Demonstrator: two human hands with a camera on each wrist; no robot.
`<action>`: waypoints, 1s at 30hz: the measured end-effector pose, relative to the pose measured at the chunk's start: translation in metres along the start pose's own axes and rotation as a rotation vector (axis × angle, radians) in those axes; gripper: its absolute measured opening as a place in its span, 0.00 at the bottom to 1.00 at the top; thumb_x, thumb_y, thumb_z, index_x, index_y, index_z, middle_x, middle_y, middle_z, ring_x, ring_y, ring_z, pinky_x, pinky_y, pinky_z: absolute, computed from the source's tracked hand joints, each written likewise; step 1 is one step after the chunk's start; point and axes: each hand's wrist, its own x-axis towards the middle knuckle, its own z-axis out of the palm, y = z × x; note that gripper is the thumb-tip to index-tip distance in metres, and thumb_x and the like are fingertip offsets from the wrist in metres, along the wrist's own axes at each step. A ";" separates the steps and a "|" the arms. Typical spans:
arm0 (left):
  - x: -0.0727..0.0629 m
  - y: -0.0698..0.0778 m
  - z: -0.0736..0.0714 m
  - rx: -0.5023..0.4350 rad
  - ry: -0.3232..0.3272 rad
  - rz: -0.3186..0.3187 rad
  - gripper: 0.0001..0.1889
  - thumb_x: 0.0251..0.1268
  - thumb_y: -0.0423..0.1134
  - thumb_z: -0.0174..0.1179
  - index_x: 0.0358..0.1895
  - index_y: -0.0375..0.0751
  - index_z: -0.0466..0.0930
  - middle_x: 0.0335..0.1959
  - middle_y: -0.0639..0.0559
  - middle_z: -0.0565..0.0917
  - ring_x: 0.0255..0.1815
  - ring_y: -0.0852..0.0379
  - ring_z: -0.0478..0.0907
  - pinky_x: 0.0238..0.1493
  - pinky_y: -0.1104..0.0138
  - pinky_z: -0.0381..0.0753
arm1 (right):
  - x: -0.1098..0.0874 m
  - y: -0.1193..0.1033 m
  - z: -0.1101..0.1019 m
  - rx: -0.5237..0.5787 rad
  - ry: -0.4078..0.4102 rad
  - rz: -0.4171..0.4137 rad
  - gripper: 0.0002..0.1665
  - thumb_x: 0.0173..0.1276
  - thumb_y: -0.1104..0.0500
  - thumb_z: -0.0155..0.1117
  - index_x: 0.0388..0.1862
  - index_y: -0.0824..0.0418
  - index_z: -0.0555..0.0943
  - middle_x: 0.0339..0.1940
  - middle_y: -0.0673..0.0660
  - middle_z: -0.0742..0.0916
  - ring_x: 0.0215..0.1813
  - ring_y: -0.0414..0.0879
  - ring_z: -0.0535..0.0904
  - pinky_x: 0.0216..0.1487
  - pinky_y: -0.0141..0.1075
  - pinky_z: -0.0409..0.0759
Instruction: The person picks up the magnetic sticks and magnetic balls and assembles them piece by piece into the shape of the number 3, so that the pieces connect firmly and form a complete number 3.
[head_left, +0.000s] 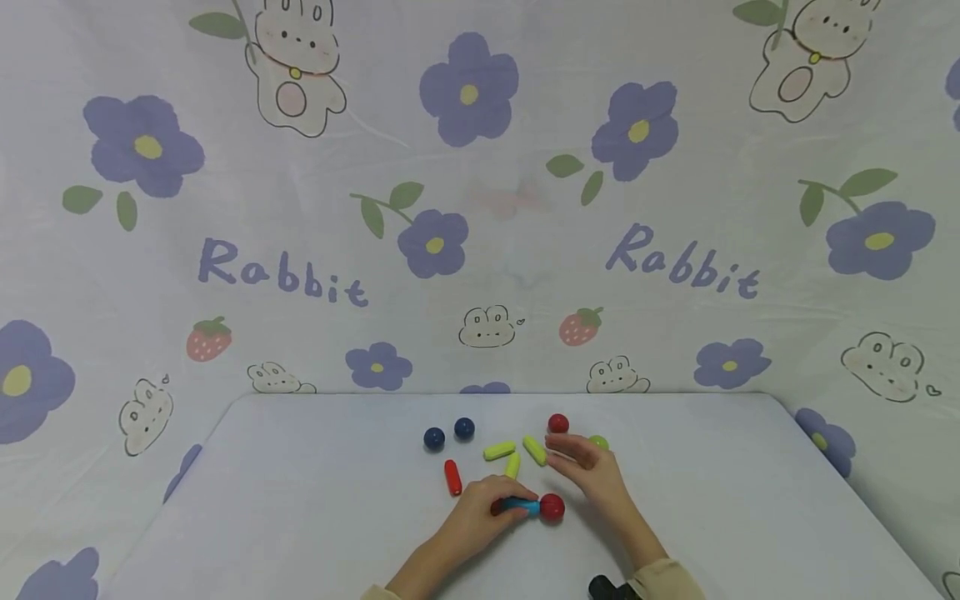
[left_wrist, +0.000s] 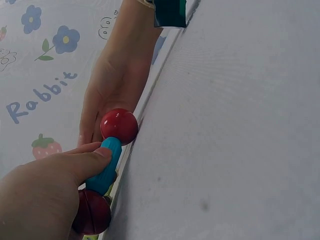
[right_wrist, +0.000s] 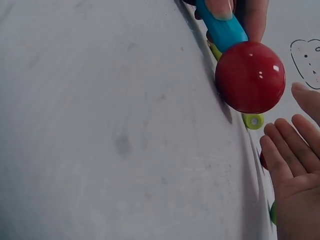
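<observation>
My left hand point(head_left: 480, 508) pinches a blue rod point(left_wrist: 104, 167) between thumb and fingers. One red ball point(head_left: 552, 507) is joined to the rod's right end. A second, darker red ball point(left_wrist: 92, 212) sits at its other end, mostly covered by the hand in the head view. To the right, my right hand point(head_left: 596, 479) holds nothing; its fingers point(right_wrist: 295, 150) are straight and apart from the joined piece. Closest to those fingertips in the head view lies a yellow-green rod point(head_left: 535, 450), with a loose red ball point(head_left: 558, 423) just behind.
Two dark blue balls point(head_left: 434, 439) lie at the back left. A red rod point(head_left: 453, 477) is beside my left hand, near two more yellow-green rods point(head_left: 499, 451). Partly behind my right hand is a green ball point(head_left: 598, 442). The white table point(head_left: 300, 483) ends at a patterned cloth.
</observation>
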 end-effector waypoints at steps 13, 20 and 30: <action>0.000 0.001 0.000 -0.005 0.000 -0.001 0.13 0.55 0.37 0.62 0.44 0.56 0.80 0.38 0.70 0.78 0.42 0.68 0.72 0.45 0.70 0.71 | 0.009 0.004 0.011 -0.048 0.047 0.030 0.23 0.55 0.61 0.67 0.50 0.68 0.75 0.49 0.63 0.79 0.53 0.53 0.73 0.48 0.33 0.73; -0.001 0.002 -0.001 -0.002 -0.005 -0.010 0.13 0.56 0.38 0.61 0.44 0.57 0.80 0.38 0.70 0.78 0.42 0.69 0.72 0.46 0.70 0.71 | 0.012 0.004 0.016 -0.054 0.067 0.065 0.22 0.55 0.63 0.67 0.49 0.68 0.76 0.48 0.62 0.80 0.52 0.52 0.74 0.46 0.32 0.74; -0.001 0.000 0.000 -0.004 -0.002 0.014 0.13 0.55 0.36 0.61 0.44 0.55 0.80 0.38 0.70 0.78 0.40 0.69 0.72 0.44 0.71 0.72 | 0.019 0.011 0.020 -0.069 0.113 0.088 0.19 0.52 0.68 0.67 0.45 0.66 0.79 0.44 0.59 0.82 0.48 0.50 0.77 0.44 0.32 0.75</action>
